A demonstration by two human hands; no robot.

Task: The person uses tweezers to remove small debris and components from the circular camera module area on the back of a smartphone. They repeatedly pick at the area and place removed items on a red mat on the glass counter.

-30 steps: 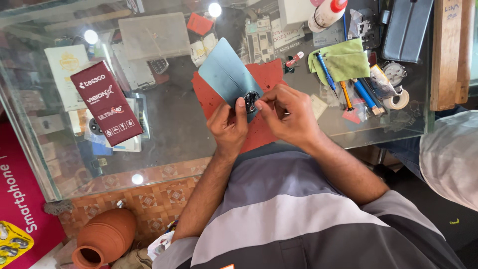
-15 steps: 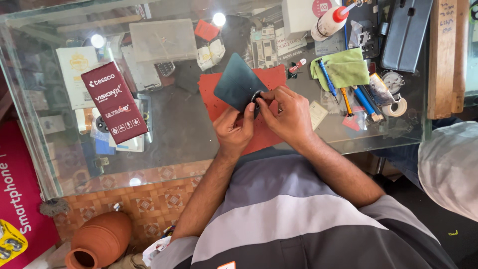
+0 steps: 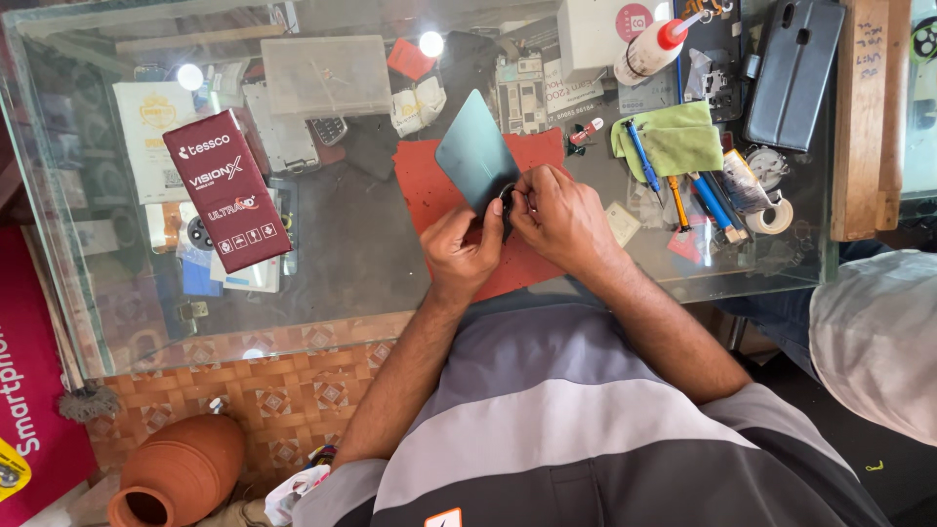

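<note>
Fingers [image 3: 527, 200] of both hands clamped on dark phone [image 3: 475, 151] over red mat [image 3: 429, 190], cluttered glass counter [image 3: 351, 263].

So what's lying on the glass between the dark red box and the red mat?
In the head view nothing rests on that stretch of the glass counter between the dark red box and the red mat; clutter shows only beneath the glass.

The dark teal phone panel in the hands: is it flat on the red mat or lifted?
Lifted. Both hands, left hand and right hand, hold the panel tilted above the red mat.
</note>
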